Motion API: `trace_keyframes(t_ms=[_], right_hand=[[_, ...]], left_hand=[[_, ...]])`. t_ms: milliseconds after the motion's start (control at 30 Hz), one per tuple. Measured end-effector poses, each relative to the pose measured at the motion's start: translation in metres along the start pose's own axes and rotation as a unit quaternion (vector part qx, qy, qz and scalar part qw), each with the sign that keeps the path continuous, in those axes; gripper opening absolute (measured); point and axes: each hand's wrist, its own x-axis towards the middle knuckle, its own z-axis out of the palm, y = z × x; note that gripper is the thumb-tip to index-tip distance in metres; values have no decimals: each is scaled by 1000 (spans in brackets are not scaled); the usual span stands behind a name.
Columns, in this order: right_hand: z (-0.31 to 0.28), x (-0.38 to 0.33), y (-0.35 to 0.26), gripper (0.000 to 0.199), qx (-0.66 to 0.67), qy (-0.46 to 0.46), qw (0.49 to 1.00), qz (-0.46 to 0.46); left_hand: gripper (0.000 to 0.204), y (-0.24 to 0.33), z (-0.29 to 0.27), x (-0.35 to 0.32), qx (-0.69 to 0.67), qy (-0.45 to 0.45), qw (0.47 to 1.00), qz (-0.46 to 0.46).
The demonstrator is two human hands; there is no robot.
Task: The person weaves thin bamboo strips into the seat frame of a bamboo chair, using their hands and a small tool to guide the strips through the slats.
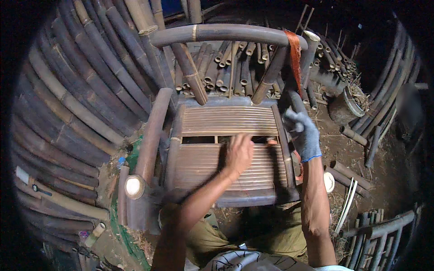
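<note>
In front of me stands a dark bamboo chair with a seat of thin bamboo slats. A dark gap with a short crosspiece divides the slats into a far and a near part. My bare left hand is over this gap, right of the crosspiece, its bent fingers smeared by motion. My right hand, in a grey glove with a blue cuff, is at the chair's right side, by the armrest. Its fingers are curled in; what they hold, if anything, is hidden. An orange strip hangs from the top rail above it.
Thick dark bamboo poles line the left side. Cut bamboo tubes are piled behind the chair. A bucket of shavings stands at the right, with bamboo pieces on the ground nearer me. Green netting lies at the left.
</note>
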Motion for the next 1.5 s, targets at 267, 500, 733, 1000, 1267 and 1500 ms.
trace_keyframes(t_ms=[267,500,733,1000,1267,1500], right_hand=[[22,-43,14,38,-820,-163,549,27],[43,-99,60,54,-678,-166,715,-34],[-16,-115,57,49,-731,-115,671,-45],[-22,-67,96,23,-692,10,689,-214],[10,19,139,15,-669,14,656,-349],[7,21,142,20,-731,45,624,-272]], left_hand=[[48,-70,32,19,178,-276,935,-135],[48,-73,27,24,167,-303,933,-102],[41,-74,33,17,151,-255,948,-113],[34,-109,-19,-10,249,27,967,-50],[60,-114,-43,-15,301,-38,946,-118],[36,-132,-48,-3,245,-29,965,-93]])
